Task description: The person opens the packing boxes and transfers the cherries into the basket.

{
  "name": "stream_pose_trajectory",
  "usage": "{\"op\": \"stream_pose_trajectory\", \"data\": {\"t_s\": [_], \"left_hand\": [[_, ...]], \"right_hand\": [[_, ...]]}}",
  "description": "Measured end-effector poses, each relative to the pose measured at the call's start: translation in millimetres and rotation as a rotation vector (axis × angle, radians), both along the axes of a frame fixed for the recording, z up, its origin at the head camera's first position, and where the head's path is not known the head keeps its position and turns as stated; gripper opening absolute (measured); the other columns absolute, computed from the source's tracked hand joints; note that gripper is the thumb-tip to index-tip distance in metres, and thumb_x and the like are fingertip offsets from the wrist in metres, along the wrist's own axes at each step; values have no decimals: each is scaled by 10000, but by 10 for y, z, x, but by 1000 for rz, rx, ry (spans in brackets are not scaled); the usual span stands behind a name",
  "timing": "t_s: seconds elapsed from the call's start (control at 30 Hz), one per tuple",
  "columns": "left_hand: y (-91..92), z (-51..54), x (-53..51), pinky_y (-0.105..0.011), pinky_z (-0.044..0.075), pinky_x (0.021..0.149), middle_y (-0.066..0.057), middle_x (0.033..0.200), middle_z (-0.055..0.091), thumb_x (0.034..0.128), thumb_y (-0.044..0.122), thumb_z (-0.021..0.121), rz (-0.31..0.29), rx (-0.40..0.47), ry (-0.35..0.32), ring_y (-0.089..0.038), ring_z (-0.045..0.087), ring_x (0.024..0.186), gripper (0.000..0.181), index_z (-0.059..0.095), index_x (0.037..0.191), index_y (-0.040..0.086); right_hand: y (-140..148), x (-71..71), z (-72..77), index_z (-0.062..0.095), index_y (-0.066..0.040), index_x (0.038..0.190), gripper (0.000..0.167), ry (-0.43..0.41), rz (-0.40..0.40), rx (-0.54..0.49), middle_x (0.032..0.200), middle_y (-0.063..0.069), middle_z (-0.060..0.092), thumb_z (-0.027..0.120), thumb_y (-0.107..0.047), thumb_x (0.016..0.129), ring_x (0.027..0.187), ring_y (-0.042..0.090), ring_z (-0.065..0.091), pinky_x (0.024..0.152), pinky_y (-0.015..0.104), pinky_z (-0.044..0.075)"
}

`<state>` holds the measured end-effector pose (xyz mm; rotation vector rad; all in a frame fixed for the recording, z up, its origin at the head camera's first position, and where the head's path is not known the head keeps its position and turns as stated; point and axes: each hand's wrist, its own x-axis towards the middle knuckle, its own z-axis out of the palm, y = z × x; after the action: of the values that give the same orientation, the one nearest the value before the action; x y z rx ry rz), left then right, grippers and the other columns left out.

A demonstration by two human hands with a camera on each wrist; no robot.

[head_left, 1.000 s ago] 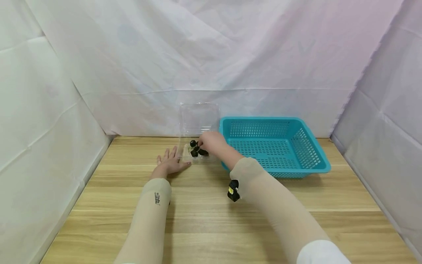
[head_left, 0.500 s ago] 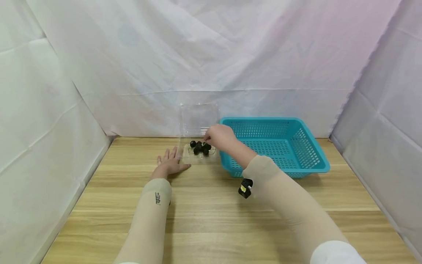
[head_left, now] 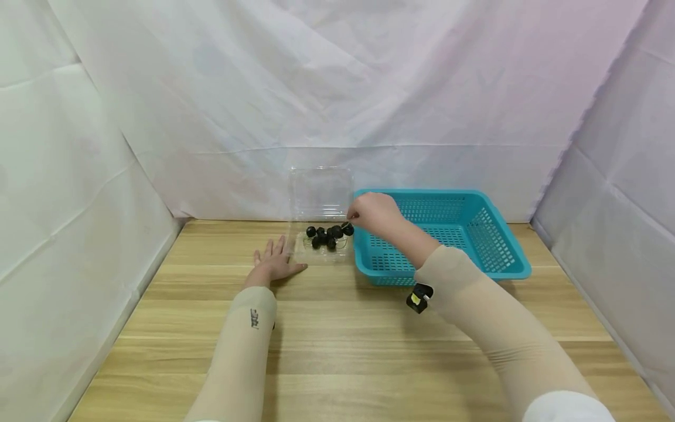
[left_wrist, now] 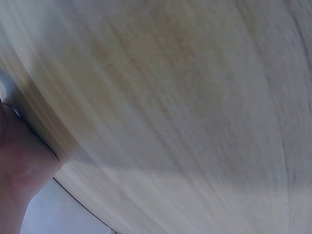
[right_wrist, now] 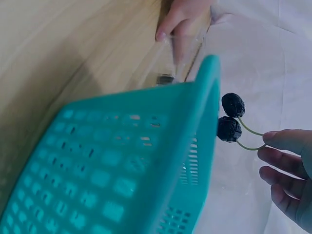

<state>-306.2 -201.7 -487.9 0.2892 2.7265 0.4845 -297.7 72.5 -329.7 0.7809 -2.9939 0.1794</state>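
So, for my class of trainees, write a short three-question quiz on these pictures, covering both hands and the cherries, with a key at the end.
1. Multiple choice. In the head view, what does the left hand lie beside?
A) the right sleeve
B) the clear box
C) the table's right edge

2. True or false. The right hand pinches thin green stems near the rim of the blue basket.

3. Count. In the right wrist view, how many dark cherries show on those stems?

Key: 1: B. 2: True. 3: Two.
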Motion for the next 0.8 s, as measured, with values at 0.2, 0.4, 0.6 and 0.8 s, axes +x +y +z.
{"op": "stream_pose_trajectory", "data": {"t_s": [0.2,0.4,0.6,0.8], "left_hand": [[-20,-106,-76,-621,-210,1047,-69,1616,-131,871,738,447,8,11,8,-354,-186,1442,982,4,1577,219],[-16,-141,-111,-619,-220,1040,-58,1612,-142,869,737,453,10,17,1,-351,-198,1438,983,-6,1574,230],[-4,-160,-129,-616,-222,1042,-64,1612,-144,868,737,455,7,9,3,-347,-200,1438,988,6,1575,213],[9,-102,-102,-638,-197,1047,-58,1611,-143,880,720,453,4,5,-10,-353,-197,1437,967,-14,1574,234]], "right_hand": [[105,17,92,792,-181,964,155,40,23,9,987,-5,724,651,-122,939,827,138,647,658,299,528],[263,-29,153,735,-166,807,177,9,22,11,807,-20,657,637,-119,946,669,116,495,590,284,407],[469,-83,207,778,-142,1005,138,-24,-36,-24,1040,38,719,656,-137,942,895,199,655,774,404,542],[632,-139,189,767,-107,1063,166,-40,-65,-35,1103,82,709,656,-128,941,980,242,658,825,437,543]]}}
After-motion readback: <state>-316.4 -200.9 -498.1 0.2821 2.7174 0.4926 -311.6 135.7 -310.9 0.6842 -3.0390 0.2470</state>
